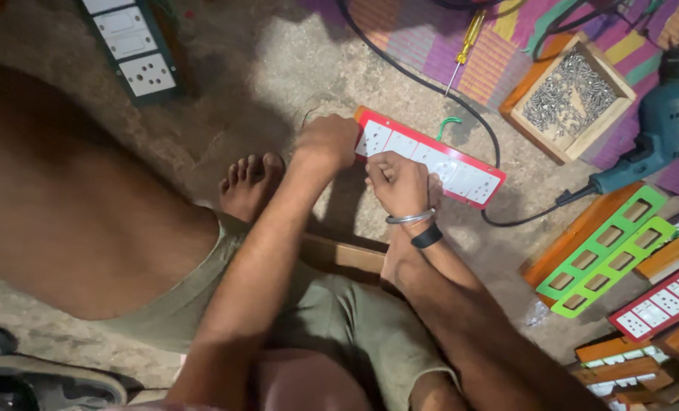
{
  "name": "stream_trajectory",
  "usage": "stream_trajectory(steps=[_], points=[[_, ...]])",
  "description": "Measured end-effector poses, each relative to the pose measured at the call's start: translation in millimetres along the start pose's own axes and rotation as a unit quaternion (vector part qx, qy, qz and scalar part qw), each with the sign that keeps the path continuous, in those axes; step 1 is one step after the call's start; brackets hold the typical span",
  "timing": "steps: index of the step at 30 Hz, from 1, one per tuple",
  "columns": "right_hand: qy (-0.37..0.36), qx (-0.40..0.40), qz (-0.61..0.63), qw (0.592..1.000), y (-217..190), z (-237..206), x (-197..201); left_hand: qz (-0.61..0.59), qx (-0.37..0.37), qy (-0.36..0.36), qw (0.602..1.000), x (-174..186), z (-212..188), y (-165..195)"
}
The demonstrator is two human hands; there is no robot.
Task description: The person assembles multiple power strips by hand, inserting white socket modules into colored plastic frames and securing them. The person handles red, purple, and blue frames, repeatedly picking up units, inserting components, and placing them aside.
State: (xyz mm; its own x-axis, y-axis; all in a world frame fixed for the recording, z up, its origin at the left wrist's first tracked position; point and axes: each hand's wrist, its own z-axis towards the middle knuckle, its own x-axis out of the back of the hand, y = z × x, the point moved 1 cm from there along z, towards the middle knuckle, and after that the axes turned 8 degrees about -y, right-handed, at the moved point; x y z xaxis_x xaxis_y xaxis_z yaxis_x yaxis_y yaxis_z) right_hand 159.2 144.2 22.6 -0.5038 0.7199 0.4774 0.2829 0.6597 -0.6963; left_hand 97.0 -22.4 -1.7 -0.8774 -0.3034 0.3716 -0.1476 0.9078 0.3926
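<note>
There were two hands (325,143) (397,181), one red socket board (461,169), two green frames (610,236), one drill (663,125), one screwdriver (465,44), and perhaps three more boards at the dim right edge.

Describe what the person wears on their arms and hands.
Both forearms are bare, with no sleeves or gloves in view. The right wrist carries a thin silver metal bangle and, just behind it, a black band. The left hand and its wrist wear nothing.
</note>
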Motion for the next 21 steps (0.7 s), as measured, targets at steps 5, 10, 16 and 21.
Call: stream_trajectory(steps=[5,10,16,21], points=[[0.048,-0.023,-0.060,0.997,-10.3,0.0,2.4,0.010,0.001,-0.007,1.000,1.5,-2.4,2.4],[0.047,-0.055,-0.088,0.994,-4.1,6.8,2.2,0.006,0.004,0.007,1.000,-4.1,2.4,2.2],[0.041,-0.028,-0.102,0.994,3.0,12.7,-0.3,0.003,0.004,-0.020,1.000,-3.7,3.0,3.3],[-0.004,-0.056,0.036,0.998,4.1,5.6,7.5,-0.029,-0.021,-0.014,0.999,2.5,-5.2,-2.0]])
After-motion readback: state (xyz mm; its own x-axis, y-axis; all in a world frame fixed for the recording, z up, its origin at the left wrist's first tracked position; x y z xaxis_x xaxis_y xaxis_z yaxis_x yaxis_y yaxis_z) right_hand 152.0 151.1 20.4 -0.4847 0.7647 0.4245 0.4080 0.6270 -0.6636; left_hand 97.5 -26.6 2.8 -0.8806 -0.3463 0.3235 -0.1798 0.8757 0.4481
